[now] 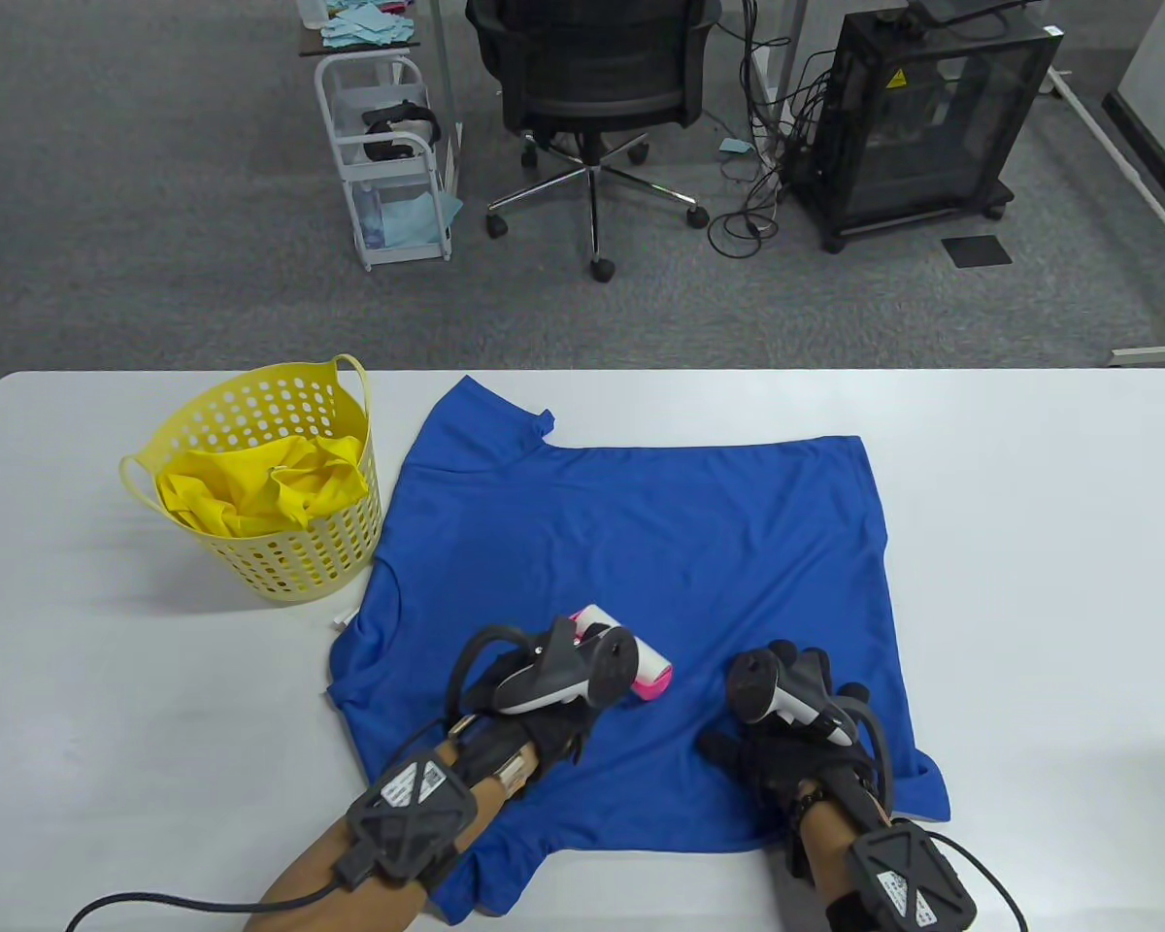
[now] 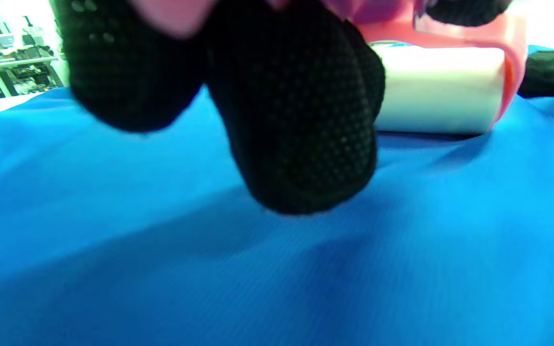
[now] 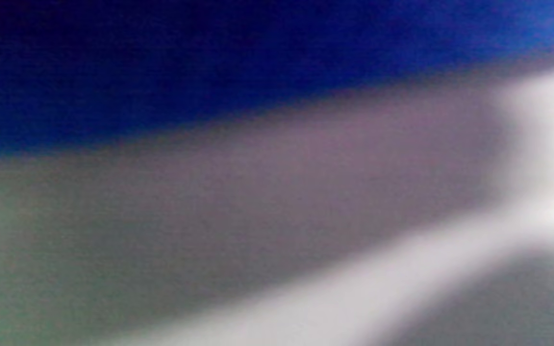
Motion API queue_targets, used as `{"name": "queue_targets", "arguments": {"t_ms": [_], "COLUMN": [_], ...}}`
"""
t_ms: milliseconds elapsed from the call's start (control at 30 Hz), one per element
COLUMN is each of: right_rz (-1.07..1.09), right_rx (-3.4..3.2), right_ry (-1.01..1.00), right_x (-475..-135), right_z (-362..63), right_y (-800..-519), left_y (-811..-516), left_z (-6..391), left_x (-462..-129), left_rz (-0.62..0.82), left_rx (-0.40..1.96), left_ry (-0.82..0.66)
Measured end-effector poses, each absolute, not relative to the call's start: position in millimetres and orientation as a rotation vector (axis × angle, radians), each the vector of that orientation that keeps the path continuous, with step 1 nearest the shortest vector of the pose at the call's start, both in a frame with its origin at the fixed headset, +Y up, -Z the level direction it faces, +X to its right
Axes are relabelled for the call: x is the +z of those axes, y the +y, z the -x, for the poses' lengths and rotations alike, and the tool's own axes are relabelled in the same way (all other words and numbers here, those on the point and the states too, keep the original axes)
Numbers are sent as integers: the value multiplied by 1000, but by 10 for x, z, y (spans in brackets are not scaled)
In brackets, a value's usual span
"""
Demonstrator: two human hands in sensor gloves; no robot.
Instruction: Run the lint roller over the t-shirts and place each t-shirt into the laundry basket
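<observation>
The white rectangular table carries the blue knit t-shirt, spread flat so the roller has an even surface. The yellow perforated plastic laundry basket stands just beside its collar end, a yellow garment already inside. The right hand lies flat with fingers straight, probably pinning the cloth. The left hand grips the pink-and-white lint roller. Only the left wrist view shows the white roll touching fabric; the right wrist view is blurred.
</observation>
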State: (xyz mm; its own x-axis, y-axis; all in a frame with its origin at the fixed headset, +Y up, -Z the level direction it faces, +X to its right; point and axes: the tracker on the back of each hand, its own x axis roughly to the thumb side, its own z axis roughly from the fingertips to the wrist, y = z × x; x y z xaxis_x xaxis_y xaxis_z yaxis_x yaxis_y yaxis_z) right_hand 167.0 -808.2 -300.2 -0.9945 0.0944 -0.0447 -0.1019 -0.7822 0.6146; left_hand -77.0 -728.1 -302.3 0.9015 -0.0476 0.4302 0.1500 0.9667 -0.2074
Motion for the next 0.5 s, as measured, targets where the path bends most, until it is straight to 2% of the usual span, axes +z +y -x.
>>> {"name": "queue_targets", "arguments": {"t_ms": [200,333,500], "right_rz": [18,42,79], "right_rx": [2902,2960,3050], "right_ry": [1013,1016,963], "right_x": [-2945,-2910,-2869], "right_z": [-1693,-1678,-1659], "right_y": [-8012,-7952,-7855], "left_y": [-7292,-7275,-7304], "left_z": [1234,1344,1427], "left_x": [-2596,-2505,-2545], "left_rz": [265,284,311], "left_rx": [-57,-48,38], "left_ry": [-442,-438,-430]}}
